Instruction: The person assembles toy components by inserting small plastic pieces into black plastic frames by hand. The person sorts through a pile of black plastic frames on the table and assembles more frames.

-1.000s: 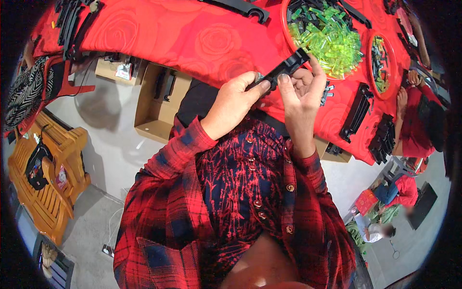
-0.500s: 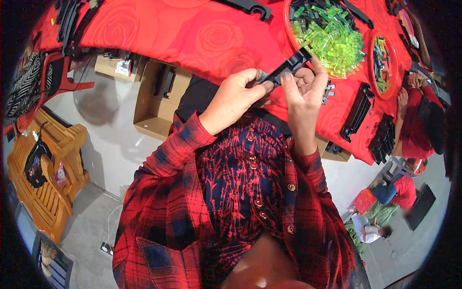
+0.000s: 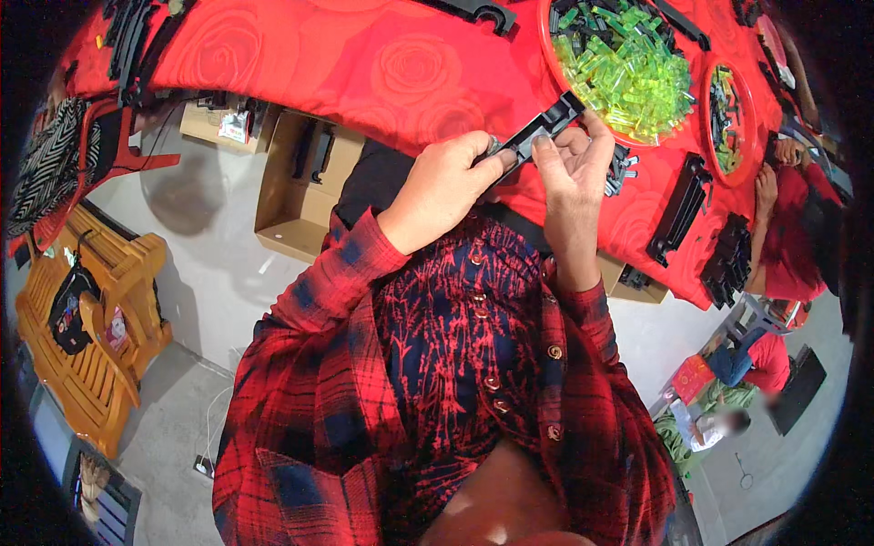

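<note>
Clamped between thumb and fingers, the left hand (image 3: 442,187) is gripping the lower end of a long, narrow, black plastic channel-shaped part (image 3: 559,115), while the right hand (image 3: 574,177) is pinching it farther up, thumb pressing on its face. The part is lying just below and left of the round red-rimmed tub (image 3: 548,60) of translucent yellow-green pieces (image 3: 628,96), its long axis slanting from the left hand up and rightward to the tub's lower-left rim. Of the two, the right hand is sitting nearer the tub. Small grey pieces (image 3: 621,171) are resting below the tub, beside the right hand, on a red rose-patterned tablecloth (image 3: 355,82).
</note>
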Demonstrator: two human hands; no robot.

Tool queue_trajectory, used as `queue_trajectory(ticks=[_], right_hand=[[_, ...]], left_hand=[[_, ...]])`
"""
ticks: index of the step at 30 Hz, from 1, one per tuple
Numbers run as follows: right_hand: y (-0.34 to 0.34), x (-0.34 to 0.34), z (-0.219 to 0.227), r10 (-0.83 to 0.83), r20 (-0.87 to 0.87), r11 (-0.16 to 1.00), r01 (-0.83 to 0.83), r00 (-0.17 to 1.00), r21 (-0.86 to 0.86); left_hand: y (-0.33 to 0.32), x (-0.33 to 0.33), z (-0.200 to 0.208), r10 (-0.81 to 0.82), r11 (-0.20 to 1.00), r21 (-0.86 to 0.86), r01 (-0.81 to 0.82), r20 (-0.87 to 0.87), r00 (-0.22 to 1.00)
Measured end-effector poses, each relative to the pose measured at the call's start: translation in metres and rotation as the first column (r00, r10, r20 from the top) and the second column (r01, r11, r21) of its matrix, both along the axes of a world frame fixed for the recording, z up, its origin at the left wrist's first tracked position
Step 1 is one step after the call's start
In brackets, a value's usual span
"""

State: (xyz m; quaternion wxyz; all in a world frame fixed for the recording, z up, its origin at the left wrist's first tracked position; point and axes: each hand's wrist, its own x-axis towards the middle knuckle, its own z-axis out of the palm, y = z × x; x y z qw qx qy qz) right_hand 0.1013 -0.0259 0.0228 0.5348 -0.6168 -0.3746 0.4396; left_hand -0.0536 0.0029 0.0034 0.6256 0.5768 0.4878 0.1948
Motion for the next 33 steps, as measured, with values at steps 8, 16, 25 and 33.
queue_trajectory(ticks=[8, 16, 25, 33], right_hand=[[-0.006, -0.002, -0.004, 0.052, 0.261, 0.992, -0.08, 0.964, 0.1], [-0.011, -0.002, 0.006, 0.032, 0.389, 0.997, -0.054, 0.921, 0.048], [-0.016, 0.001, 0.0, 0.088, 0.391, 0.977, -0.155, 0.916, 0.143], [-0.027, -0.003, 0.008, 0.086, 0.453, 0.963, -0.191, 0.887, 0.191]], left_hand=[[-0.007, 0.006, -0.011, 0.174, 0.95, -0.301, -0.085, 0.285, 0.943], [-0.01, 0.008, -0.012, 0.208, 0.889, -0.458, -0.017, 0.37, 0.906], [-0.017, 0.012, -0.019, 0.242, 0.955, -0.265, -0.133, 0.436, 0.867], [-0.029, 0.013, -0.013, 0.323, 0.92, -0.359, -0.159, 0.461, 0.826]])
